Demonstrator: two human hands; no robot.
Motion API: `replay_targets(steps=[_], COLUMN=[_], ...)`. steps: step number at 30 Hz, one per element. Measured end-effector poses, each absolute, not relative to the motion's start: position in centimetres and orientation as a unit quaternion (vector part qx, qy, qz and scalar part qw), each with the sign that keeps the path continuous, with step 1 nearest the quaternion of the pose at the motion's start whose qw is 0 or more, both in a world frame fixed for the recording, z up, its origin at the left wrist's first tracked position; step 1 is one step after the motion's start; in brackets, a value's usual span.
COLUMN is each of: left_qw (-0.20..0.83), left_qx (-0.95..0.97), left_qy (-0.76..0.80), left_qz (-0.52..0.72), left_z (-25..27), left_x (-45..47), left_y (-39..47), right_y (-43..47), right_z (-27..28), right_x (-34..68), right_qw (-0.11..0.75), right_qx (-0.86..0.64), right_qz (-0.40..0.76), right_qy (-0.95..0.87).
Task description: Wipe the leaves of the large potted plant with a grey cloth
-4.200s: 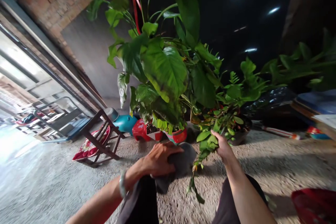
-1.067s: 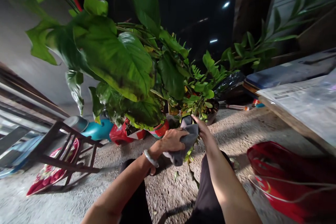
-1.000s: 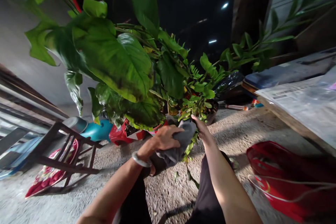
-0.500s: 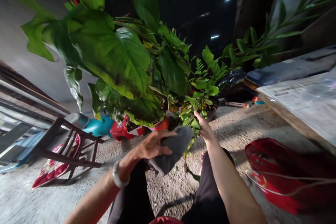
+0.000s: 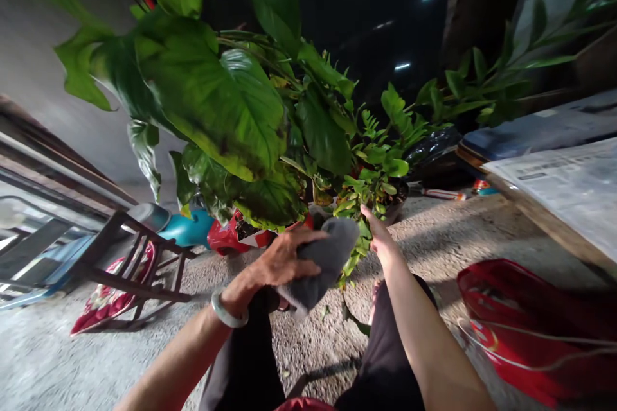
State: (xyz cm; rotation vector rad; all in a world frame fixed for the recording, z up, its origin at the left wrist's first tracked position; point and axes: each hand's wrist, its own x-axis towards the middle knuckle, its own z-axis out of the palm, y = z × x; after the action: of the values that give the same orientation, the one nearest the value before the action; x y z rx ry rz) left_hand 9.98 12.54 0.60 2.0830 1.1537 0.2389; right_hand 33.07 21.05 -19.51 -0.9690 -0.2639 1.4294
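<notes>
My left hand (image 5: 288, 258), a pale bangle (image 5: 227, 312) at its wrist, has its fingers closed over a dark grey cloth (image 5: 332, 250). The cloth lies against the leaves of a small-leaved potted plant (image 5: 369, 189). On the other side of those leaves, my right hand (image 5: 380, 234) grips a leafy stem (image 5: 355, 250), thumb pointing up; its other fingers are mostly hidden. A large-leaved plant (image 5: 212, 103) hangs over the area ahead and to the left of my left hand.
A wooden chair (image 5: 130, 263) and a red patterned cushion (image 5: 116, 286) are at left, near a teal container (image 5: 187, 228) and red pots (image 5: 224, 237). At right are a red bag (image 5: 525, 327) with cords and a table edge (image 5: 544, 218). Rough concrete floor (image 5: 318, 340) lies below.
My left hand and the cloth have shifted slightly up and to the right along the leaves. My right hand keeps its hold on the stem. The view has swung a little left.
</notes>
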Motion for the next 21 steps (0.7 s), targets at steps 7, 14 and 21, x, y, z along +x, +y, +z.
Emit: replay_targets(steps=[7,14,21], left_qw=[0.23,0.353,0.175], left_qx=[0.824,0.82,0.818], left_qy=[0.501,0.448,0.52], left_qz=[0.13,0.053,0.171], left_z=[-2.9,-3.1,-4.0], left_x=[15.6,10.6,14.9], left_y=[15.8,11.8,14.8], right_y=[20.8,20.5,20.7], right_z=[-19.1,-18.9,-19.4], right_x=[32.8,33.2,32.9], right_qw=[0.617,0.62,0.618], right_qx=[-0.431,-0.437,-0.463], right_qz=[0.651,0.644,0.629], right_qy=[-0.1,-0.096,-0.094])
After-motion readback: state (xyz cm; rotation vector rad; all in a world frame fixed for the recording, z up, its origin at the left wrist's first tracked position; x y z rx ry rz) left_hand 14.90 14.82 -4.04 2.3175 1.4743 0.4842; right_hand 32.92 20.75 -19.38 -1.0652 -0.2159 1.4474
